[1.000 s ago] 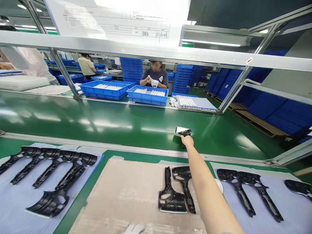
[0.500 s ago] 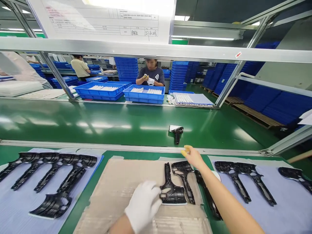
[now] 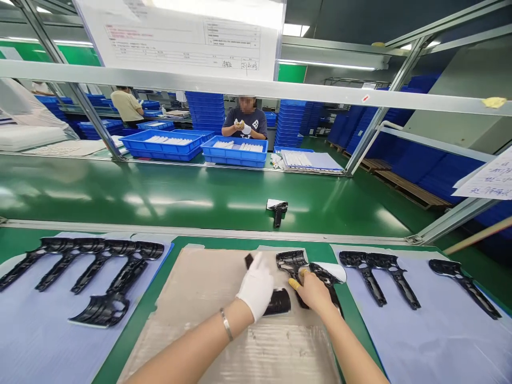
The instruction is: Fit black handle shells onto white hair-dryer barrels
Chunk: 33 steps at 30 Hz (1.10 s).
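Note:
My left hand wears a white glove and a silver bangle, and it closes over a black moulded plastic part on a cardboard sheet. My right hand, bare with yellow finger cots, grips a second black part beside a third. Further black parts lie on blue-grey sheets to the left and right. Beyond the rail, a small black part rests on white paper on the green belt.
An aluminium rail crosses the view, carrying a printed sheet. Beyond the belt, a co-worker holds a small item over blue trays of white parts. Stacked blue crates stand behind, and another person works at the left.
My right hand has come back from near the belt to the parts on the cardboard. My left hand has moved onto a black part, which now lies shifted and partly covered.

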{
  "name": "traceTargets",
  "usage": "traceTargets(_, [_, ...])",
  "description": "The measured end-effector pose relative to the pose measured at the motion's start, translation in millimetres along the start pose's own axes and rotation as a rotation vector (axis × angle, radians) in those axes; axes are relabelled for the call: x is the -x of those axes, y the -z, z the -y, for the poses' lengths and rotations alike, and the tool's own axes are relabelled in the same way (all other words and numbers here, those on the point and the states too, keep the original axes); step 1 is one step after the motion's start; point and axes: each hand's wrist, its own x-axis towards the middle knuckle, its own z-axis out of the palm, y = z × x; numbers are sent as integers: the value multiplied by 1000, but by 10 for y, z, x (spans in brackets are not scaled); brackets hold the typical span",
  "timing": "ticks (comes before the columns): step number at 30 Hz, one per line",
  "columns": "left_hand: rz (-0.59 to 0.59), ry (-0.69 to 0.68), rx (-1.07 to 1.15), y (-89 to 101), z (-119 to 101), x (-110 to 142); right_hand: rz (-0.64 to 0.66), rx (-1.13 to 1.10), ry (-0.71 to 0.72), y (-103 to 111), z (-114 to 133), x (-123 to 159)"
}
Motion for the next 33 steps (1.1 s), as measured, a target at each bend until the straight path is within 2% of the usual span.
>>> traceTargets(5, [-105,298,496,204,516,642,58,-84,-17,1,100,-80])
traceTargets(7, [-99,353,757,236,667,943,105,-192,-11,65,135,-84])
traceTargets(10, [-90,355,1116,250,710,1375,197,-434,9,185,211,13])
traceTargets(13, [-130,329,1380,260,598,1698,286,-688,50,261,324,278])
traceTargets(15, [-157,322,1495,265,498,1822,319,-833,97,261,405,532])
traceTargets(19, [-193,289,1635,252,291,1889,325,-1067,195,149,526,1077])
traceTargets(22, [-222,236,1701,246,116,1880,273,-1182,245,26,572,1410])
traceTargets(25, [-272,198,1708,280,-70,1887,197,-1254,318,-82,586,1656])
traceTargets(28, [-372,174,1631,341,-236,1920,119,-1290,405,-161,572,1840])
traceTargets(31, [-479,184,1534,373,-350,1979,20,-1292,506,-194,556,1990])
traceTargets(33, [-520,191,1491,366,-391,2023,14,-1279,574,-174,568,2075])
